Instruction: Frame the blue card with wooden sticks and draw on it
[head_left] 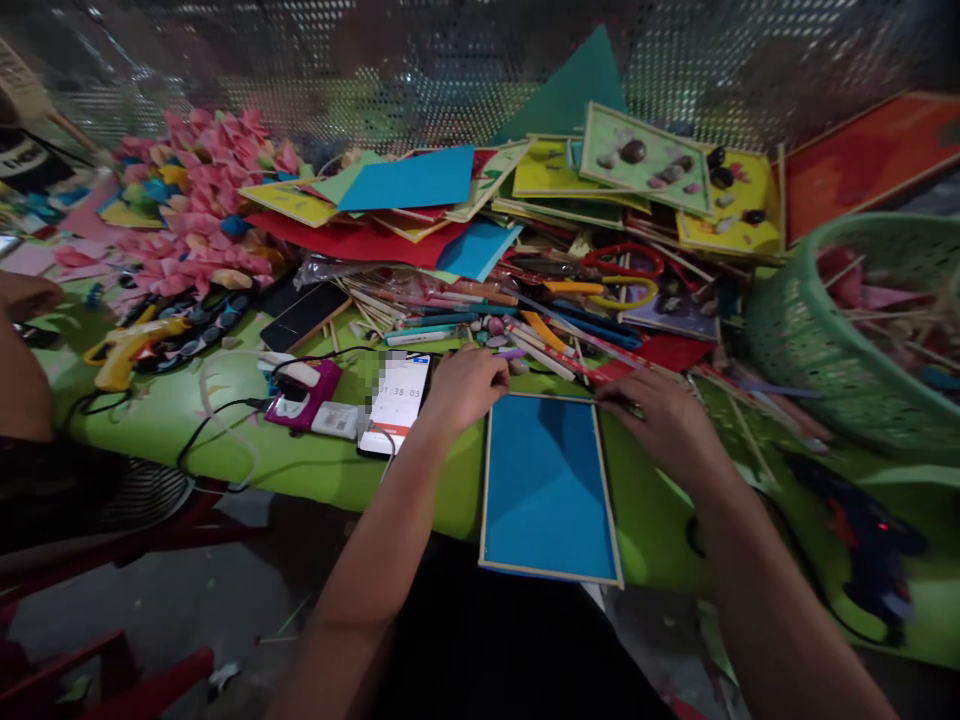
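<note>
A blue sheet (551,490) edged with thin wooden sticks lies on the green tabletop in front of me, its near end at the table edge. My left hand (466,388) is by its top left corner, fingers curled together beside pebbles (517,367) and a purple piece (511,353). Whatever its fingertips may hold is hidden. My right hand (660,415) is at the top right corner, with thumb and fingers pinched together. I cannot make out what is in that pinch. Sticks, pens and scissors (622,262) lie heaped just beyond both hands.
A lit phone (395,405) and a purple power socket (304,395) with cables lie left. Two glue guns, one yellow (135,345), one dark (862,540), flank the table. A green basket (787,330) stands right. Framed pictures (645,160) and pink paper flowers (202,200) are piled behind.
</note>
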